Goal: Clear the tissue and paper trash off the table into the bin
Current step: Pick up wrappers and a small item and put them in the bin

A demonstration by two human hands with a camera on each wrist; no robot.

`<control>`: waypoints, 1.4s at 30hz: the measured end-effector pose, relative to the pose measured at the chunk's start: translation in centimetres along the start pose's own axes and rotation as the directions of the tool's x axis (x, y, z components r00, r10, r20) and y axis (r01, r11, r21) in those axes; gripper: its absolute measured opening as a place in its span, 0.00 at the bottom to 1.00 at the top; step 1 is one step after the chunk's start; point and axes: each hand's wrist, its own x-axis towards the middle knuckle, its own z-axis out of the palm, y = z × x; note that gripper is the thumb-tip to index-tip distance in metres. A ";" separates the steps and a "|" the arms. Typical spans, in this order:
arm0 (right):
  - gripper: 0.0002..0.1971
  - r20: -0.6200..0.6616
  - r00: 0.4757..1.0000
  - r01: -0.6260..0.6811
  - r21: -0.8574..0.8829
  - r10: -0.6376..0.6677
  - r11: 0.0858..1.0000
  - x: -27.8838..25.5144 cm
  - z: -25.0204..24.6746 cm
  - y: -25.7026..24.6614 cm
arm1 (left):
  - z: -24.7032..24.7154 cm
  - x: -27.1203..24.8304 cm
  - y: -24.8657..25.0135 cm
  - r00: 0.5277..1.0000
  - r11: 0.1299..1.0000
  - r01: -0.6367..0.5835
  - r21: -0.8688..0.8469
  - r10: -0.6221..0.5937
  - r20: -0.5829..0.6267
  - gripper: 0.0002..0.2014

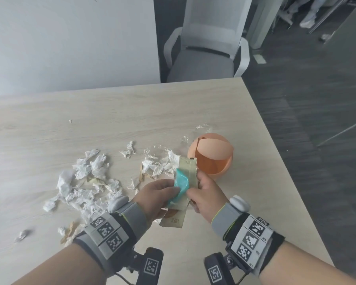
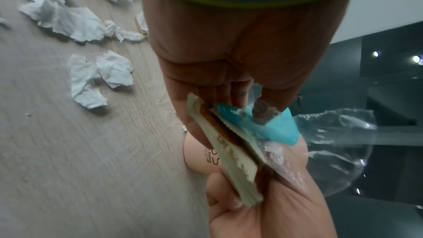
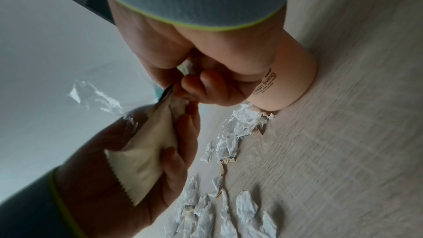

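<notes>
Both hands hold one bundle of wrappers just in front of the round orange bin (image 1: 211, 155), which has a swing lid. My left hand (image 1: 173, 192) grips the beige sachets (image 1: 188, 171) and a teal wrapper (image 1: 181, 182) from the left. My right hand (image 1: 193, 194) pinches the same bundle from the right. In the left wrist view my left hand (image 2: 242, 100) clamps the sachets (image 2: 231, 153) and teal wrapper (image 2: 270, 128), with clear plastic (image 2: 338, 142) trailing. In the right wrist view my right hand (image 3: 190, 86) pinches the sachet (image 3: 142, 160) top beside the bin (image 3: 288, 86).
Torn white tissue scraps (image 1: 86, 182) lie scattered across the wooden table (image 1: 49, 120) left of the hands, with more (image 1: 158, 165) just behind the bundle. Clear film (image 1: 201, 127) lies behind the bin. The table's right edge is near the bin. A grey chair (image 1: 206, 44) stands beyond.
</notes>
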 end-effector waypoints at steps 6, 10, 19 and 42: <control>0.13 0.088 0.996 -0.008 0.241 -0.014 0.970 -0.8 -1.0 -0.7 | 0.6 0.2 -0.2 0.991 0.998 -0.060 -0.010 0.059 -0.119 0.05; 0.11 0.073 0.990 0.113 0.070 -0.118 0.991 -1.4 -1.2 -0.6 | 1.4 0.1 -0.2 0.987 0.993 -0.119 -0.012 0.117 -0.106 0.04; 0.23 0.031 0.875 0.470 -0.303 -0.484 0.829 -0.9 -3.2 -0.1 | 1.9 -0.5 0.9 0.995 0.993 0.078 -0.091 -0.073 0.063 0.25; 0.16 -0.039 0.968 0.242 -0.108 -0.247 0.964 -2.8 -4.8 -1.0 | 3.6 0.9 1.5 0.997 0.999 -0.039 -0.008 0.039 0.062 0.09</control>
